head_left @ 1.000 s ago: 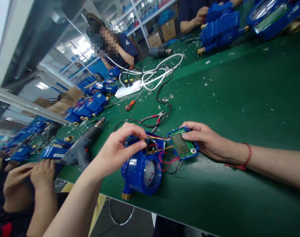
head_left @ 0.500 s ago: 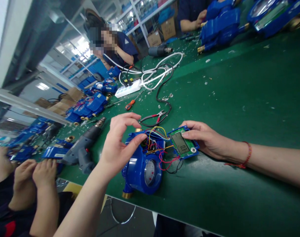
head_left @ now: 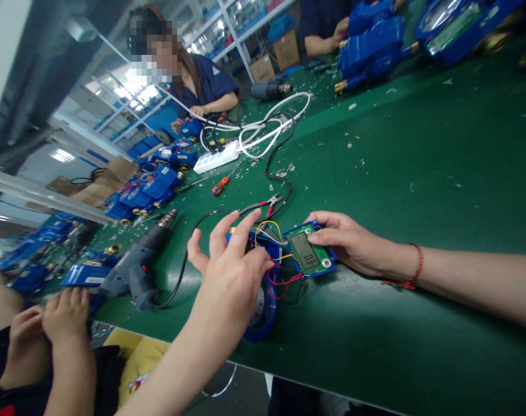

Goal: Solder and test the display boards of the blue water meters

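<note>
Right hand [head_left: 348,238] grips an LCD circuit board [head_left: 307,252], wired but unhoused, right of the blue water meter [head_left: 268,316]; left hand [head_left: 232,276], outer fingers spread, may pinch wires [head_left: 289,282]: unclear.

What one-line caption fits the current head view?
Left hand over a blue meter, right hand holding a wired display board, at a green table.

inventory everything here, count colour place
display board: one, green, near side
wired meter: one, blue, near side
wires: several, multicoloured, between them
heat guns: two, grey, left and far
power strip: one, white, midway
cutting pliers: one, partly red, beyond meter
screwdriver: at least one, orange, by power strip
other meters: many, blue, left and far
cardboard boxes: several, brown, background
co-workers: several, navy clothing, left and far
bench: one, green, central
left hand: one, at wired meter
right hand: one, red bracelet, gripping display board
</note>
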### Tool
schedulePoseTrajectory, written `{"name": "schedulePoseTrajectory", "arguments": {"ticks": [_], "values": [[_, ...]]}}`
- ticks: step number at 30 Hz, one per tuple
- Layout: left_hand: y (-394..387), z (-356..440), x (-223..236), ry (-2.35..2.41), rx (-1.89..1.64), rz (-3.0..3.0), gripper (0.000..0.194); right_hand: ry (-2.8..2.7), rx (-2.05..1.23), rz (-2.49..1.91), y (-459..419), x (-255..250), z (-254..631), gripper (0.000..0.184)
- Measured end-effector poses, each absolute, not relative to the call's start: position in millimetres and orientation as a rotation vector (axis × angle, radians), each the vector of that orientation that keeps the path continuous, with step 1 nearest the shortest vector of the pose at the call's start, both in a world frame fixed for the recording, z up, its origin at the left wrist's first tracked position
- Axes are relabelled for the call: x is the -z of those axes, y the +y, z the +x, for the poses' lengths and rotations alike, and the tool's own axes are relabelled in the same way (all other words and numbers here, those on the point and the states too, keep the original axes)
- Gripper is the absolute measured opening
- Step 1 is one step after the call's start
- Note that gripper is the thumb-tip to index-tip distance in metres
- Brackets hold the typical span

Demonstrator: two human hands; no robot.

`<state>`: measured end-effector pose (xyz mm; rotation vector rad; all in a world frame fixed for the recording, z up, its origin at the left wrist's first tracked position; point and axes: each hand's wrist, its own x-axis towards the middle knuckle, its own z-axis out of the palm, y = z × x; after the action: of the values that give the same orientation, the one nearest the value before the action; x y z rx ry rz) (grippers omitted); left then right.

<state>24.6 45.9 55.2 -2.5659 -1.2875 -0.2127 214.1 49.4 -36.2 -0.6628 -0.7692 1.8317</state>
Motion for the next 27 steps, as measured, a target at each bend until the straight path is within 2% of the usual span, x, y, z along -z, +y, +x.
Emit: {"name": "schedulePoseTrajectory", "arguments": {"ticks": [5, 11, 14, 18, 21, 22, 24, 27], "values": [[46.9, 6.9, -65.4, -1.251, 0.315, -2.584, 0.018, -0.773, -1.823, -0.689, 50.9, 37.8, 214.7, 0.031], [34.4, -8.5, -68.5, -1.167, 0.707, -2.407, 0.006, -0.781, -1.832, -0.713, 50.3, 38.0, 216.0, 0.031], [14.3, 3.7, -56.0, -1.066, 0.622, -2.531, 0.009, -0.784, -1.829, -0.727, 49.9, 36.9, 215.9, 0.031], [-6.0, 27.4, -31.7, -1.158, 0.267, -2.583, 0.027, -0.792, -1.814, -0.743, 49.8, 35.9, 215.5, 0.035], [-11.1, 32.3, -22.2, -1.237, 0.068, -2.469, 0.001, -0.802, -1.795, -0.738, 50.2, 36.5, 215.2, 0.037], [-12.2, 30.4, -21.5, -1.205, 0.039, -2.456, 0.009, -0.804, -1.789, -0.734, 50.4, 36.9, 215.1, 0.037], [-14.8, 22.4, -23.1, -1.102, 0.059, -2.485, 0.022, -0.803, -1.776, -0.729, 50.9, 37.5, 214.8, 0.036], [-19.9, 4.8, -28.3, -0.998, 0.252, -2.514, 0.023, -0.807, -1.769, -0.724, 51.4, 37.1, 214.3, 0.035]]}}
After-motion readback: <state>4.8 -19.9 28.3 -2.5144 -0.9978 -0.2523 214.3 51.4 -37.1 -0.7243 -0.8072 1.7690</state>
